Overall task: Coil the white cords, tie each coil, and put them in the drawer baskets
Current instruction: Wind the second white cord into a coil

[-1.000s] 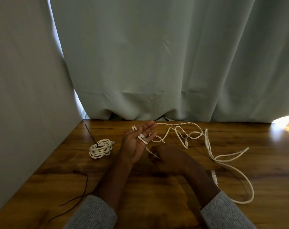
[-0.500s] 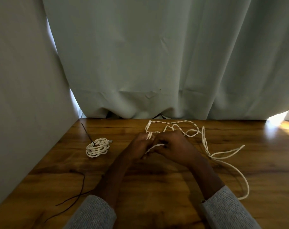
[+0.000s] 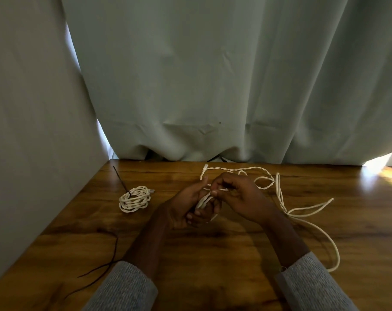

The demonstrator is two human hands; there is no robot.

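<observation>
Since the earlier frame, several loops have gathered in the left hand point(image 3: 186, 206), fingers curled round them. White cord point(image 3: 302, 213) — twisted, mostly loose — trails rightward across the table point(image 3: 213, 254). Right hand point(image 3: 242, 198) pinches a strand above the left palm. Tied coil point(image 3: 134, 199) lies left — apart.

No readable text, label, brand, number or sign anywhere. Nothing printed on the curtain point(image 3: 213, 75) at twelve o'clock, nor on the wooden table point(image 3: 213, 254) (bare grain only). Likewise none on the grey sleeves point(image 3: 127, 286) at six o'clock.
</observation>
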